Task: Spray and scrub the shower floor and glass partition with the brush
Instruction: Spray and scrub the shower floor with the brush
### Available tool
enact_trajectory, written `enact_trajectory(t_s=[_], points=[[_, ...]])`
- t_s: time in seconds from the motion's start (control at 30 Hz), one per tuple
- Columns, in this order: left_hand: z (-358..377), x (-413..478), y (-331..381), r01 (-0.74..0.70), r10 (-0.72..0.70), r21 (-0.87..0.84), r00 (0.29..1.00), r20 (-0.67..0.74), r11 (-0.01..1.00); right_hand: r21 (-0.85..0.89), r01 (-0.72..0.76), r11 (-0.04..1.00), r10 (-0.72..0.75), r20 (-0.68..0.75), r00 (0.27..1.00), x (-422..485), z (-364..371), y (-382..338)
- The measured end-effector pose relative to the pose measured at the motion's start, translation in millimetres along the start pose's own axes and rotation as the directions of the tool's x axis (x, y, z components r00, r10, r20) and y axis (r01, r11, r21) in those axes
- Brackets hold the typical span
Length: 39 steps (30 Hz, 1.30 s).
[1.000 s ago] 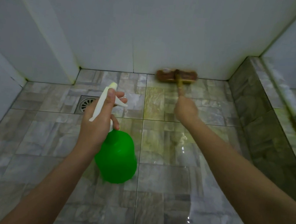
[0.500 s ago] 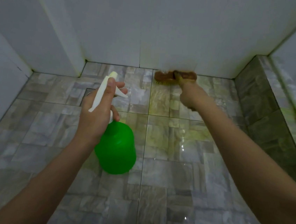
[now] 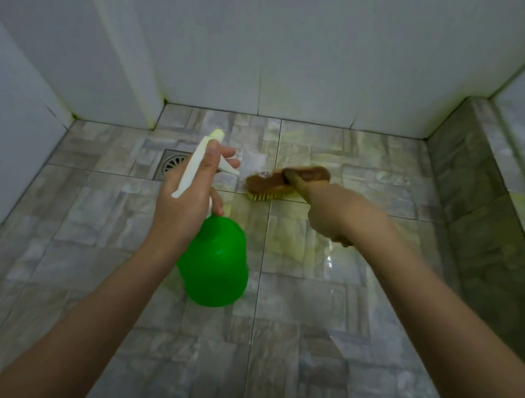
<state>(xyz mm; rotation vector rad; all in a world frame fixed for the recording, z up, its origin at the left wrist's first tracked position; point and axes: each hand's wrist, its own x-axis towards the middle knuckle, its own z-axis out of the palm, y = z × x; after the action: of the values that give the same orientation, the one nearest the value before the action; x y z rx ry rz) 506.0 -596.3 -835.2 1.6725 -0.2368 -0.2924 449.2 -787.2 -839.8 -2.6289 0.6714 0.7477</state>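
the floor looks wet and shiny near the brush, so we think it could be slippery. if we lean too far and our feet slide, we could fall. the brush head sits tipped, with its yellow hairs showing on the near side. if we push it like that, it may skid and not scrub well. the brush is also just beside the white nozzle of the spray bottle. if we swing it more to the left, it could bump the bottle or our fingers. a yellowish stain shows on the tiles by the brush, so we think the floor is not done. we can't pick out the glass wall here.

our left grip is curled round the white neck of the spray bottle and holds it up over the floor. the thumb lies along the white top. two fingers poke out by the trigger, and we can't tell if they squeeze it. the green part hangs below the hand, in front of the drain. our right grip is wrapped round the brush handle, with fingers closed all the way. it looks a bit blurry. the brush head is on the floor, near the middle, a little way out from the back wall.
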Motion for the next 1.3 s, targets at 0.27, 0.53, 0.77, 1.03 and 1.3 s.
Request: enact_trajectory(t_s=[0.27,0.53,0.77,1.03,1.3], points=[[-6.3,-4.2,2.8,-0.009,0.010,0.021,1.000,-0.011,1.000,-0.028,0.004,1.000,-0.009,-0.174,0.985,46.3,-23.5,21.2],[-8.2,-5.1,-1.2,0.009,-0.009,0.017,1.000,-0.025,1.000,-0.180,-0.076,0.981,0.035,-0.220,0.975,8.4,39.3,9.9],[-12.3,-4.4,0.6,-0.018,0.017,-0.026,1.000,-0.020,1.000,0.178,-0.086,0.980,0.108,-0.120,0.987,22.7,42.9,41.2],[-12.3,-0.9,-10.4,-0.021,0.021,0.018,1.000,-0.019,1.000,0.020,-0.068,0.997,0.071,-0.240,0.968,52.7,65.9,47.2],[-6.7,-4.9,-3.6,-0.014,0.014,0.009,1.000,-0.007,1.000,0.128,-0.089,0.988,0.122,-0.274,0.954,103.5,18.3,36.4]])
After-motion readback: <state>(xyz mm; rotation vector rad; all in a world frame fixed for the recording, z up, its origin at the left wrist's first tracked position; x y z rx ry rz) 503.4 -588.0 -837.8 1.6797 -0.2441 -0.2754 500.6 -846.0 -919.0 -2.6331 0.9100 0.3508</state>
